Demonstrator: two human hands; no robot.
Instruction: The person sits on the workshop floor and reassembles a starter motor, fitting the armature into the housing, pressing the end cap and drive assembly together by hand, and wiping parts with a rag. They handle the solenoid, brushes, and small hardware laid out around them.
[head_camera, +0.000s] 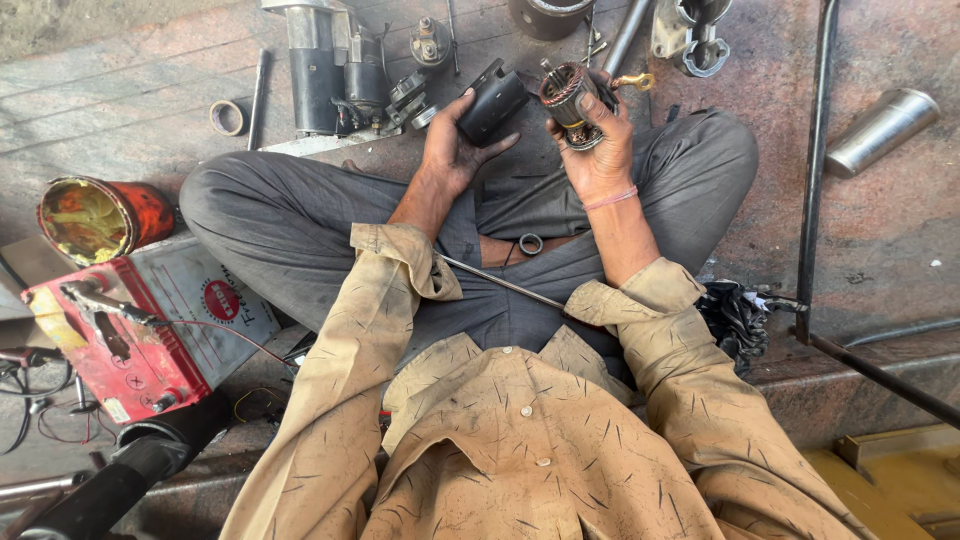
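Up ahead over my crossed legs, my left hand (452, 140) cupping a black housing (493, 102) from below, my right hand (598, 148) gripping a copper-wound rotor (566, 95) upright just beside it, starter motor (330, 65) on the floor (880, 240) beyond, red battery (125, 345) at my left.

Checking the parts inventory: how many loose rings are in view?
2. One pale ring lies on the floor at upper left, beside a thin rod. One small dark ring rests on the lap. Others may be hidden among the parts.
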